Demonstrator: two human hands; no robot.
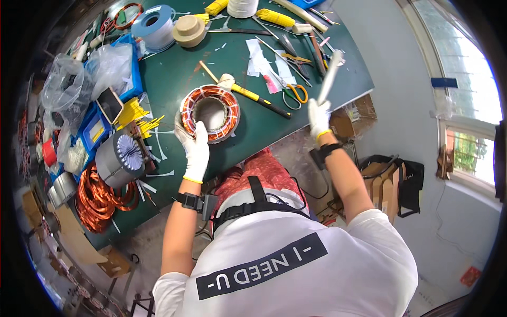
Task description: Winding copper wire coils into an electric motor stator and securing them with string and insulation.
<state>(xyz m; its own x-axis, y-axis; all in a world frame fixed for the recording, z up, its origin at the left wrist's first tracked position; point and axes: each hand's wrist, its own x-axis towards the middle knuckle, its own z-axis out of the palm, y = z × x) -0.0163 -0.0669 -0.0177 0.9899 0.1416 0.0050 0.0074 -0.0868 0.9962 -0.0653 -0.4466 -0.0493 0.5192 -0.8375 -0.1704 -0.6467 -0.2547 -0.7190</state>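
Observation:
A ring-shaped motor stator wound with copper wire and laced with white cord (231, 105) sits on the green workbench. My left hand (194, 153), in a white glove, grips its near left side, thumb over the rim and fingers round the outside. Out to the right, past the bench's front edge, my gloved right hand (319, 119) is closed round the lower end of a pale, slightly blurred stick (331, 76), which points up and away. Just beyond the stator lies a hammer with a yellow and black handle (259, 99). Scissors with orange and green handles (296, 95) rest nearest the right hand.
Copper coils (97, 203), a grey motor housing (119, 158), yellow strips (134, 113) and blue bins (134, 68) crowd the left side. Wire spools (153, 21) stand at the back. Pliers (297, 58) and paper scraps (259, 58) lie at the far right.

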